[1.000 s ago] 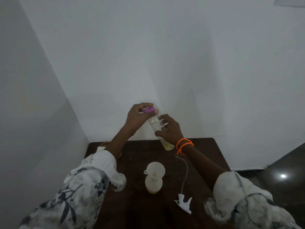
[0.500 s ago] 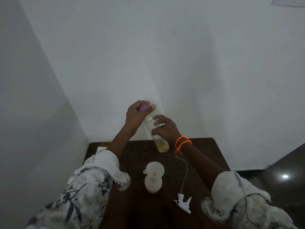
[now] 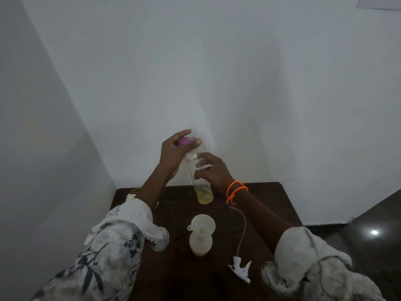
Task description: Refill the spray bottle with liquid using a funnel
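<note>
A person's two hands hold a clear bottle [image 3: 199,181] raised above a dark wooden desk [image 3: 271,205] set against white walls. The right hand [image 3: 213,171] grips the bottle's middle; a little yellowish liquid sits at its bottom. The left hand [image 3: 173,154] closes on a purple cap [image 3: 186,141] at the bottle's top. On the desk, a white funnel [image 3: 202,223] sits in the neck of a pale spray bottle [image 3: 200,243]. Just right of it lies the white trigger sprayer head [image 3: 240,270] with its thin tube.
</note>
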Action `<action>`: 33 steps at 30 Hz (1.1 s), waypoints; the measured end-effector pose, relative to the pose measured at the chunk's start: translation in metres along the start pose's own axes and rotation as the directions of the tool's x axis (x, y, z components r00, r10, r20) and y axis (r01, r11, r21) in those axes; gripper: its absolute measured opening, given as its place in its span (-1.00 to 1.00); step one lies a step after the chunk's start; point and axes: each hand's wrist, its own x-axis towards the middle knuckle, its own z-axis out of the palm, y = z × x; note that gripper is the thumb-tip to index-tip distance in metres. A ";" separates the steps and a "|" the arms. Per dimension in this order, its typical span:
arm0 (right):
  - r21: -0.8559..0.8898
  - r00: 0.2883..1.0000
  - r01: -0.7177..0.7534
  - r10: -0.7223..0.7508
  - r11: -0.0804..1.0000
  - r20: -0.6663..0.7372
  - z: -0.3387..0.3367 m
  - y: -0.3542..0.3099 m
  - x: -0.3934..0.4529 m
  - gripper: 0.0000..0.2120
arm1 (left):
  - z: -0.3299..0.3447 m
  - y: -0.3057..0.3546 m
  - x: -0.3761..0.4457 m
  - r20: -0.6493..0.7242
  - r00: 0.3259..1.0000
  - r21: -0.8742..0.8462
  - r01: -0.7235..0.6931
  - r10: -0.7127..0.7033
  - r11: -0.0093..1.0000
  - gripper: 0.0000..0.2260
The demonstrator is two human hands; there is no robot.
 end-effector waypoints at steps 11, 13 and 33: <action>0.154 0.983 -0.085 0.058 0.984 0.175 -0.016 0.004 0.002 -0.53 | -0.022 0.005 0.010 0.212 0.975 0.053 0.048 -0.059 0.997 -0.72; 0.195 0.967 -0.110 0.060 0.975 0.249 -0.022 0.005 0.003 -0.52 | -0.027 0.004 0.011 0.248 0.966 0.017 0.076 -0.077 0.997 -0.72; 0.005 0.999 0.026 -0.026 1.000 0.044 -0.007 0.008 0.005 -0.44 | -0.034 0.007 0.012 0.232 0.969 0.065 0.077 -0.090 0.995 -0.81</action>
